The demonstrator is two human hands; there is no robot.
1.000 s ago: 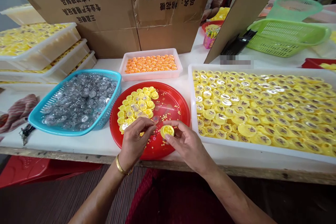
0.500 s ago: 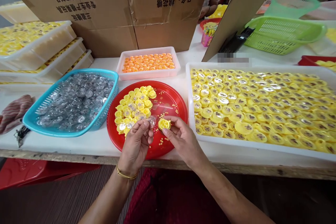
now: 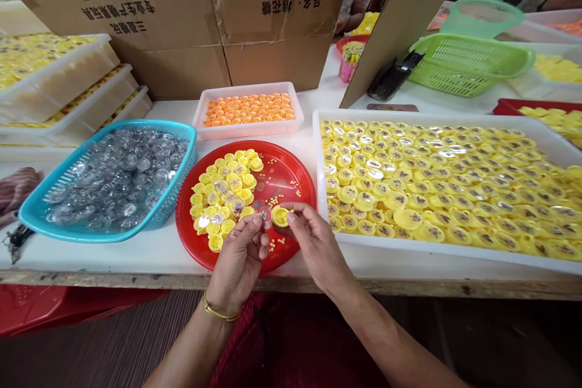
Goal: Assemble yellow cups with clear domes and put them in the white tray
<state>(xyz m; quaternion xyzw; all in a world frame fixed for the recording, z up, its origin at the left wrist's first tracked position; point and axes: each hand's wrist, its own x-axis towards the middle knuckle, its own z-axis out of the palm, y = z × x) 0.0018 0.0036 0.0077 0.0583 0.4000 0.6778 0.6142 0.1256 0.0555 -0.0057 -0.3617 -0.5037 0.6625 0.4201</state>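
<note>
Over the red round tray (image 3: pixel 304 177), my left hand (image 3: pixel 240 248) pinches a small clear plastic disc (image 3: pixel 265 213) between thumb and fingertips. Right beside the disc, a small yellow plastic cup (image 3: pixel 280 216) is in the thumb and fingers of my right hand (image 3: pixel 315 242). Its hollow side faces up towards me; a few pale pellets seem to lie inside. Whether disc and cup touch, I cannot tell. Several yellow cups (image 3: pixel 227 179) lie clustered on the tray's left half, some with clear discs. Small yellow pellets (image 3: pixel 273 200) are scattered on its right half.
A blue basket (image 3: pixel 31 218) of clear discs stands left, a white tray (image 3: pixel 321 163) of filled yellow cups right. Behind are a white tray (image 3: pixel 249 129) of orange pieces and a cardboard box (image 3: pixel 182 66). Stacked white trays (image 3: pixel 91 66) rise at left; a green basket (image 3: pixel 454 66) sits back right.
The yellow cup in my right hand has come closer to the clear disc and is tilted differently. Fewer pellets show inside it. The whole view has shifted slightly.
</note>
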